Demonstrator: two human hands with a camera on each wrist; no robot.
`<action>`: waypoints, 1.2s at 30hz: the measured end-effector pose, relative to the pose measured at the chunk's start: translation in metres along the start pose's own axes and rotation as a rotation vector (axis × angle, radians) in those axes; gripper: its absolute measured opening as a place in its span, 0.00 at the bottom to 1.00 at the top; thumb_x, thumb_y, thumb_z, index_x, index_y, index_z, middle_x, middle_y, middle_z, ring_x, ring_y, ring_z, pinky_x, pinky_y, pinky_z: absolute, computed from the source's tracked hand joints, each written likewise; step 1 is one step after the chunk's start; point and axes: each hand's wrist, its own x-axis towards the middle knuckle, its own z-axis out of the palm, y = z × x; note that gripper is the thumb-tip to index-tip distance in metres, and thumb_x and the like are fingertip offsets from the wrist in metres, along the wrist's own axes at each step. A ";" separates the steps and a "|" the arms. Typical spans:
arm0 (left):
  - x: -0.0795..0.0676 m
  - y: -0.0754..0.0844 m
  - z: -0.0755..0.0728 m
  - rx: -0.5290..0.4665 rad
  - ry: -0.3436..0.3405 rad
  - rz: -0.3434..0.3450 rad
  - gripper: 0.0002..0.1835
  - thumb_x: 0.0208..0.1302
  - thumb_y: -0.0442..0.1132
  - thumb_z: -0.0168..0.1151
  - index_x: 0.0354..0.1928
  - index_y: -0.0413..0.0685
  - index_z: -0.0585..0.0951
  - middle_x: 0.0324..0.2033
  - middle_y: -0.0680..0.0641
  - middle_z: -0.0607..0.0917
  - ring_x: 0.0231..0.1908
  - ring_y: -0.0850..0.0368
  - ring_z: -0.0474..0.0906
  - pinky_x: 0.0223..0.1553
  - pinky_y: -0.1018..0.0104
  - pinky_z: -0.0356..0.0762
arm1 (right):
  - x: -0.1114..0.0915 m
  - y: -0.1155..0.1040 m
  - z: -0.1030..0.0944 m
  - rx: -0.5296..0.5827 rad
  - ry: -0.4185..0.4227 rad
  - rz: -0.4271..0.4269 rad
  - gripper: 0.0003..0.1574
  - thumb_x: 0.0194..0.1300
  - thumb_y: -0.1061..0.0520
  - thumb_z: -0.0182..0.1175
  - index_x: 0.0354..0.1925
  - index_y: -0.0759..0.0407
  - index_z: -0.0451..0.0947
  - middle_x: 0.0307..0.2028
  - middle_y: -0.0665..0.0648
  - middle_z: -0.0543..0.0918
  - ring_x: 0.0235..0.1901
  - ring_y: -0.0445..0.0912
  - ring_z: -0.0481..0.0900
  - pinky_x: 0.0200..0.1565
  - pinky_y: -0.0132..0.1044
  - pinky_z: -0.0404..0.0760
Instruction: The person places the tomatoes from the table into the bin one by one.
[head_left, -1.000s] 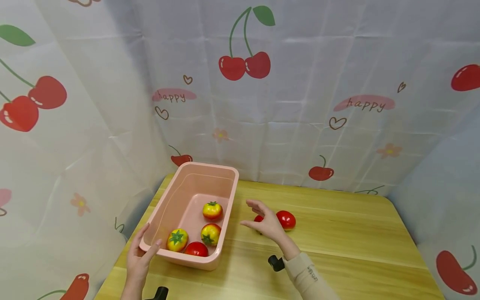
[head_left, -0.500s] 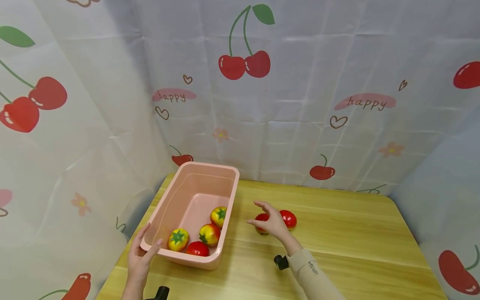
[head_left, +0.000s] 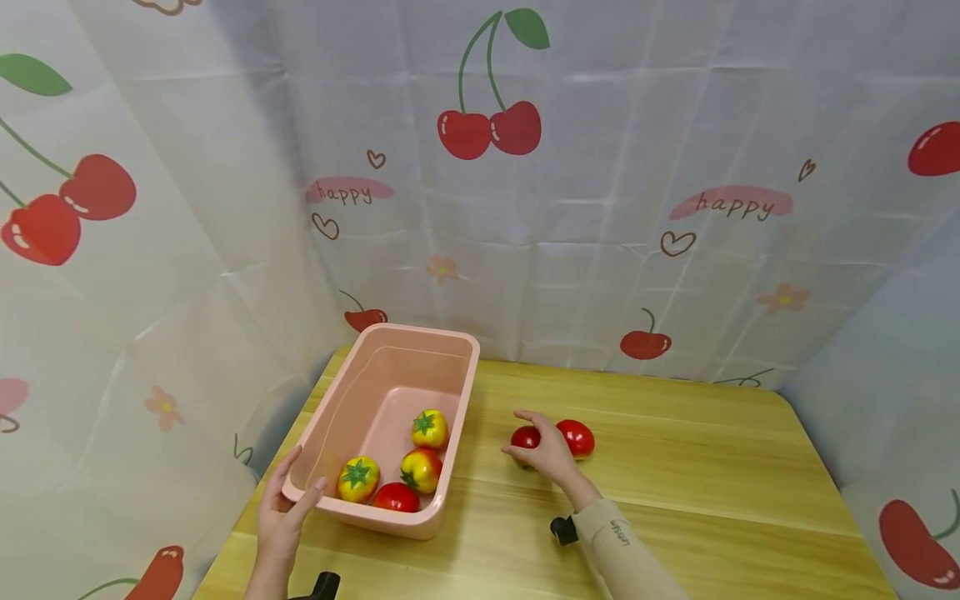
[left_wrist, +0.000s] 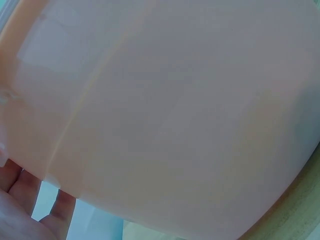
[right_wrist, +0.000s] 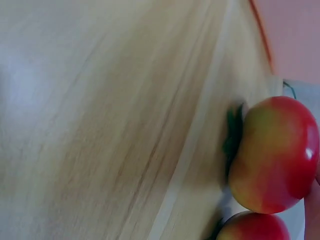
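My left hand [head_left: 279, 508] grips the near left corner of a pink plastic bin [head_left: 472, 367], with the thumb over its rim; in the left wrist view fingers [left_wrist: 25, 192] show against the bin's wall. Inside lie a red tomato [head_left: 396, 498] and several yellow-red ones with green leafy tops, such as the yellow tomato [head_left: 357, 479]. To the right of the bin, my right hand [head_left: 551, 454] holds a red tomato [head_left: 526, 437] between curved fingers and thumb. That tomato [right_wrist: 275, 155] looms large in the right wrist view. Just beside it is a second red tomato [head_left: 577, 438], partly behind the hand.
All stands on a light wooden table [head_left: 697, 467]. A white curtain [head_left: 570, 250] printed with cherries encloses the back and sides, close behind the bin. Black wrist mounts [head_left: 564, 531] show at both wrists.
My right hand has moved slightly right and closed in around the nearer red tomato. Inside the bin, the farthest yellow tomato has rolled about. The left hand keeps its place on the rim.
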 end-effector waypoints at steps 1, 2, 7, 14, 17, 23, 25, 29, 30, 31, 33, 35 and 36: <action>0.000 0.000 0.000 -0.002 -0.001 0.001 0.37 0.56 0.28 0.66 0.67 0.56 0.66 0.67 0.49 0.61 0.64 0.48 0.60 0.50 0.76 0.72 | 0.000 0.001 0.001 -0.018 0.004 -0.011 0.40 0.49 0.52 0.74 0.60 0.55 0.71 0.60 0.59 0.71 0.60 0.58 0.67 0.57 0.57 0.68; 0.000 0.000 0.000 -0.005 -0.003 0.004 0.37 0.56 0.27 0.66 0.67 0.56 0.66 0.67 0.49 0.61 0.64 0.48 0.60 0.50 0.76 0.72 | 0.000 0.002 0.001 -0.036 0.008 -0.022 0.40 0.49 0.52 0.74 0.59 0.55 0.71 0.60 0.59 0.71 0.59 0.58 0.68 0.57 0.57 0.69; -0.001 0.005 0.004 -0.010 -0.025 0.037 0.37 0.56 0.27 0.65 0.68 0.54 0.66 0.67 0.48 0.60 0.63 0.51 0.62 0.50 0.76 0.72 | 0.000 0.003 0.001 -0.120 0.023 -0.083 0.39 0.48 0.55 0.74 0.58 0.59 0.72 0.58 0.61 0.73 0.57 0.58 0.70 0.55 0.57 0.72; -0.013 0.036 0.015 -0.123 -0.115 0.111 0.35 0.57 0.25 0.63 0.68 0.46 0.65 0.68 0.45 0.59 0.64 0.52 0.61 0.55 0.70 0.70 | -0.003 0.009 0.000 -0.169 0.029 -0.064 0.40 0.46 0.59 0.74 0.58 0.61 0.71 0.57 0.62 0.73 0.56 0.59 0.70 0.55 0.57 0.71; -0.010 0.028 0.011 -0.076 -0.094 0.100 0.36 0.57 0.25 0.63 0.68 0.48 0.65 0.68 0.45 0.59 0.63 0.53 0.62 0.54 0.71 0.71 | -0.007 0.013 0.002 -0.142 0.008 0.003 0.43 0.45 0.58 0.75 0.60 0.60 0.70 0.58 0.63 0.72 0.56 0.58 0.70 0.57 0.54 0.69; -0.004 0.011 0.004 -0.092 -0.095 0.101 0.36 0.57 0.26 0.63 0.68 0.48 0.64 0.68 0.46 0.57 0.64 0.52 0.60 0.53 0.72 0.71 | -0.011 0.018 0.005 -0.087 0.009 0.034 0.45 0.45 0.55 0.75 0.61 0.59 0.69 0.58 0.63 0.72 0.54 0.57 0.72 0.56 0.54 0.71; -0.004 0.011 0.004 -0.098 -0.096 0.111 0.36 0.57 0.26 0.64 0.68 0.48 0.65 0.68 0.46 0.58 0.64 0.54 0.61 0.52 0.73 0.72 | -0.011 0.016 0.004 -0.063 0.013 0.033 0.45 0.46 0.55 0.75 0.61 0.59 0.69 0.58 0.63 0.72 0.53 0.57 0.72 0.56 0.54 0.71; -0.010 0.028 0.013 -0.057 -0.065 0.071 0.36 0.58 0.26 0.62 0.68 0.48 0.64 0.68 0.47 0.59 0.63 0.55 0.62 0.52 0.74 0.71 | -0.008 0.005 0.001 -0.018 0.013 0.059 0.45 0.46 0.53 0.75 0.62 0.57 0.69 0.59 0.61 0.72 0.53 0.56 0.72 0.56 0.54 0.71; -0.012 0.036 0.018 -0.015 -0.037 0.042 0.36 0.58 0.25 0.62 0.68 0.48 0.63 0.67 0.47 0.59 0.62 0.54 0.62 0.50 0.76 0.71 | -0.008 0.001 -0.001 -0.009 0.013 0.063 0.45 0.46 0.53 0.75 0.62 0.56 0.69 0.59 0.61 0.72 0.53 0.56 0.72 0.55 0.54 0.72; -0.017 0.049 0.024 -0.002 -0.022 0.015 0.36 0.58 0.25 0.62 0.68 0.47 0.63 0.67 0.46 0.59 0.63 0.51 0.61 0.51 0.76 0.71 | -0.007 -0.003 -0.002 -0.007 0.014 0.064 0.45 0.46 0.53 0.75 0.62 0.55 0.69 0.59 0.61 0.72 0.53 0.56 0.72 0.55 0.54 0.72; -0.023 0.067 0.033 -0.016 -0.024 0.005 0.36 0.57 0.26 0.63 0.68 0.45 0.63 0.66 0.46 0.59 0.62 0.51 0.61 0.51 0.76 0.71 | -0.006 -0.010 -0.004 0.002 0.018 0.059 0.46 0.46 0.52 0.75 0.62 0.55 0.69 0.59 0.61 0.72 0.53 0.57 0.72 0.54 0.55 0.73; -0.023 0.064 0.031 -0.024 -0.043 0.039 0.36 0.57 0.28 0.64 0.68 0.45 0.63 0.66 0.47 0.60 0.61 0.55 0.63 0.50 0.77 0.72 | -0.005 -0.017 -0.007 0.005 0.021 0.048 0.45 0.46 0.52 0.75 0.62 0.55 0.69 0.59 0.61 0.72 0.53 0.57 0.73 0.54 0.55 0.73; -0.022 0.062 0.030 -0.039 -0.051 0.043 0.36 0.57 0.28 0.64 0.68 0.45 0.63 0.66 0.46 0.59 0.61 0.54 0.63 0.50 0.77 0.72 | -0.004 -0.020 -0.008 0.007 0.019 0.047 0.45 0.46 0.51 0.75 0.62 0.54 0.69 0.59 0.60 0.72 0.53 0.57 0.73 0.54 0.55 0.73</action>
